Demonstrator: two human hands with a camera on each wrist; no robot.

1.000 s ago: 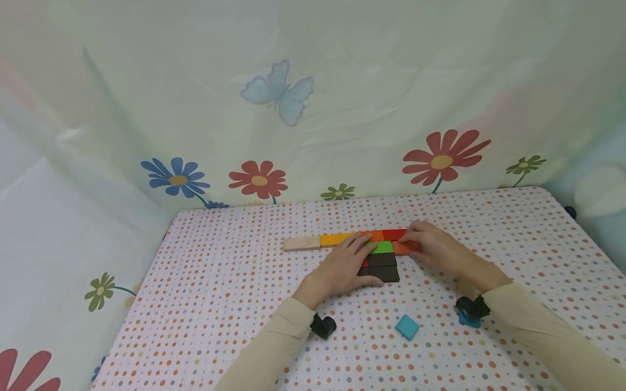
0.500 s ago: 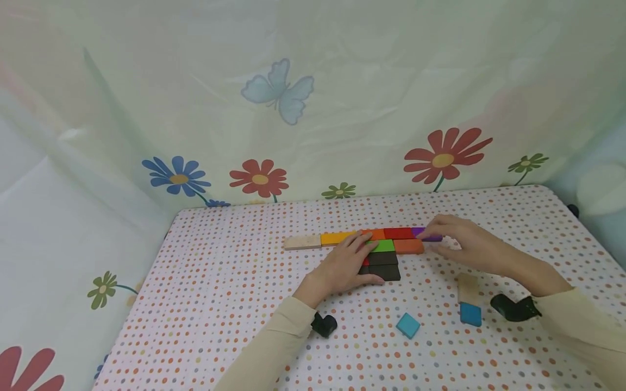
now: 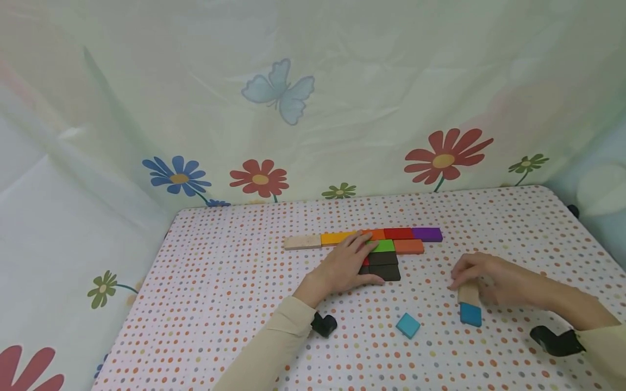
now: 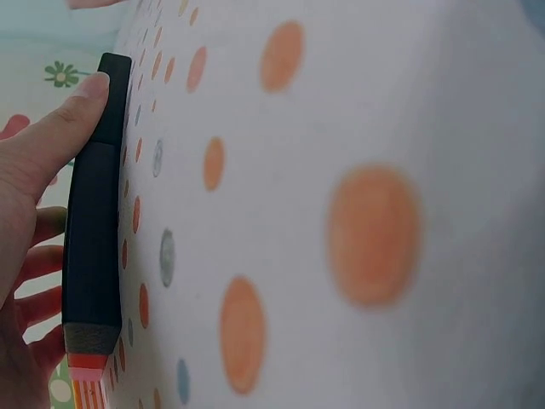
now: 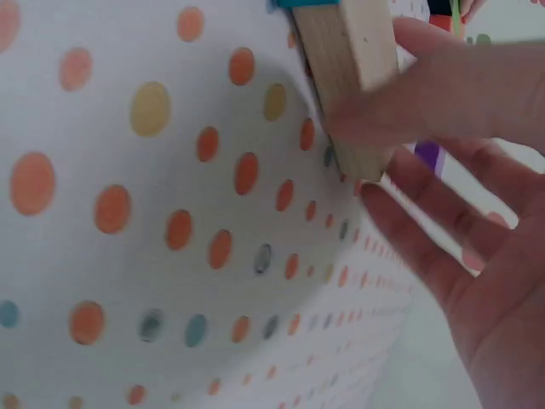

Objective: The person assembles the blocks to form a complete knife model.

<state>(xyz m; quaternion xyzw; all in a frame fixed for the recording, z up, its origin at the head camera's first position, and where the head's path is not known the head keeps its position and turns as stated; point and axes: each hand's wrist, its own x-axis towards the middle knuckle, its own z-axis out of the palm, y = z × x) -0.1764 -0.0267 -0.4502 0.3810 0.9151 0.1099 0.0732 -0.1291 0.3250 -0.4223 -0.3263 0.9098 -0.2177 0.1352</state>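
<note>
My left hand (image 3: 342, 266) rests on a flat group of blocks, its fingers over the top and its thumb along the near dark block (image 3: 385, 272). A green block (image 3: 383, 246) shows beside its fingertips, partly covered. In the left wrist view, the thumb lies against a dark block (image 4: 94, 230). To the right, my right hand (image 3: 496, 279) pinches a plain wooden block (image 5: 362, 77) between thumb and fingers. That block lies on the table, end to end with a blue block (image 3: 471, 314).
A back row runs from a pale wooden block (image 3: 302, 242) through a yellow block (image 3: 335, 239), orange and a red block (image 3: 398, 233) to a purple block (image 3: 427, 234). Before it lies an orange block (image 3: 408, 247). A teal square block (image 3: 408, 326) lies nearer.
My right hand set the purple block at the right end of the back row, let go and moved nearer and right to the wooden block. The left hand stayed in place.
</note>
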